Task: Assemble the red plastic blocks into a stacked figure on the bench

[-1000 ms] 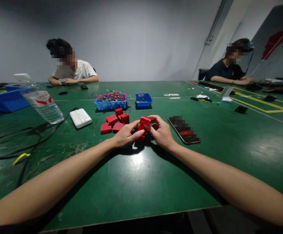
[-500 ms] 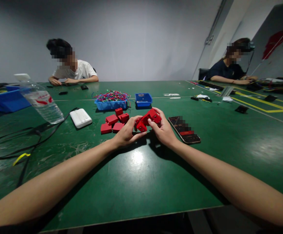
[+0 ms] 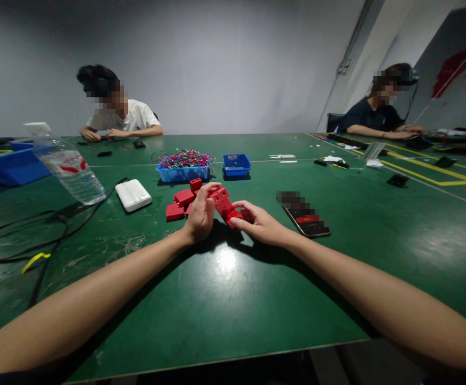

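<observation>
Both my hands are on a red blocky piece [image 3: 224,205] with small round holes, held just above the table and slanting down to the right. My left hand [image 3: 201,216] is curled round its upper left end, the fingers arched over it. At the lower right end my right hand [image 3: 259,223] pinches the piece between thumb and fingers. Several red box-shaped parts [image 3: 175,212] lie in a loose pile right behind and left of my left hand, which partly hides them.
Behind the pile are a blue bin [image 3: 185,173] of colored wires and a smaller blue tray [image 3: 236,166]. A phone [image 3: 307,218] lies at right; a white box [image 3: 133,195], a tilted water bottle [image 3: 70,166] and a black cable [image 3: 56,240] are at left. Two people sit across.
The red piece has turned and shifted left, its right end now lower. My left hand has rotated upright beside it, and my right hand has moved down and left.
</observation>
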{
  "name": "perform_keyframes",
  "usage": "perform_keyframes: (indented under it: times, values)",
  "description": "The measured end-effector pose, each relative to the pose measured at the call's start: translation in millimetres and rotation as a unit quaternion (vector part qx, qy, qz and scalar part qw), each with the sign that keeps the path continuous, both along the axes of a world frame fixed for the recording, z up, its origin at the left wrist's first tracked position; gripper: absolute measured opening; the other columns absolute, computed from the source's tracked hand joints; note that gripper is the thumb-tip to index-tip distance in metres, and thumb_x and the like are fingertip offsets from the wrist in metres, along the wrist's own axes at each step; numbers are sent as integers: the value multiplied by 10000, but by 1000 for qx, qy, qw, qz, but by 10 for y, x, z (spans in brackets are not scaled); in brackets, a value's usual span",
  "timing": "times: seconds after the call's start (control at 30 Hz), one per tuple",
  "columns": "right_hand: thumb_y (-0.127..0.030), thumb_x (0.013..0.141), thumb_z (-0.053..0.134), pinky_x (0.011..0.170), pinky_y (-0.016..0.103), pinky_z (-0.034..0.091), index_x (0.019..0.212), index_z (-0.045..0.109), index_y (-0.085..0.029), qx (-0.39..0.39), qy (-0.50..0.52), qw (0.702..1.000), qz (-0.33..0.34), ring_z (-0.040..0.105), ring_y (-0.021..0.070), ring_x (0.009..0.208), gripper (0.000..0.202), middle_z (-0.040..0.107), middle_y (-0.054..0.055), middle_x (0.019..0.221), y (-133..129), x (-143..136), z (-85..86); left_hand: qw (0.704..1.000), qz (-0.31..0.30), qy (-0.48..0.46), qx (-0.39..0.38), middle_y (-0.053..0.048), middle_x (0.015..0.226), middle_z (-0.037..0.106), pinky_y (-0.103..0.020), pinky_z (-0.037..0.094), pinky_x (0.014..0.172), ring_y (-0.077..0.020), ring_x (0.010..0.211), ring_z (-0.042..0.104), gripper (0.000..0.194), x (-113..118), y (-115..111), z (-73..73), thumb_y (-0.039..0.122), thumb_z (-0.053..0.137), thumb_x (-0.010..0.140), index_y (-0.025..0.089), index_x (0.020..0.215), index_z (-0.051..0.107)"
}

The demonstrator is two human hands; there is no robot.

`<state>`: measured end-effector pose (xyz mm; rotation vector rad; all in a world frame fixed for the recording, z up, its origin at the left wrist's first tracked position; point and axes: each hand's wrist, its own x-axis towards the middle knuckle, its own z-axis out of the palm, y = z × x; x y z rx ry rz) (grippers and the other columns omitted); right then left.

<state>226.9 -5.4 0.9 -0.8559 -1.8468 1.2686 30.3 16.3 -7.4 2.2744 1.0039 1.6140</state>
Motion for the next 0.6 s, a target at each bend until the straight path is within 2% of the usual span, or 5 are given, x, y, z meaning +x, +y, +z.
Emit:
perform_keyframes:
  times: [0.07,0.23,0.47,0.53,0.6]
  values:
    - [-418,809,674,669,268,476,1113,511,-192,7,-17,1000,11,610,132,728,412,673,20,849,-20,12,10,1000,-8,4,-7,-144,1170,594,-384,485,913,-227,1031,595,555,-3,-5,2,557,202,985,149,1254,466]
    - [-451,736,744,642,268,467,986,540,-187,2,-43,999,-14,604,125,693,417,663,26,907,-2,29,16,997,-46,58,-30,-145,1147,614,-377,488,899,-228,1003,612,582,-14,-7,2,564,243,978,135,1332,417]
    - [-483,674,783,472,220,362,927,561,-164,-9,-69,997,-27,488,83,515,464,572,-35,690,0,4,29,992,-40,95,-70,-138,1121,627,-351,490,851,-221,981,621,595,-5,-8,21,568,226,977,127,1324,422]
    - [-498,680,773,471,221,373,920,554,-166,-18,-59,998,-27,503,85,515,464,585,-30,700,2,-5,26,990,-11,109,-85,-120,1021,652,-332,486,791,-216,907,627,589,-1,-13,34,577,214,974,128,1203,520]
    - [-527,729,721,494,230,407,906,545,-169,-37,-34,998,-23,532,88,519,437,607,-18,724,12,-10,15,987,28,121,-101,-78,829,643,-299,460,685,-192,754,605,601,3,-18,47,588,197,971,140,938,597]
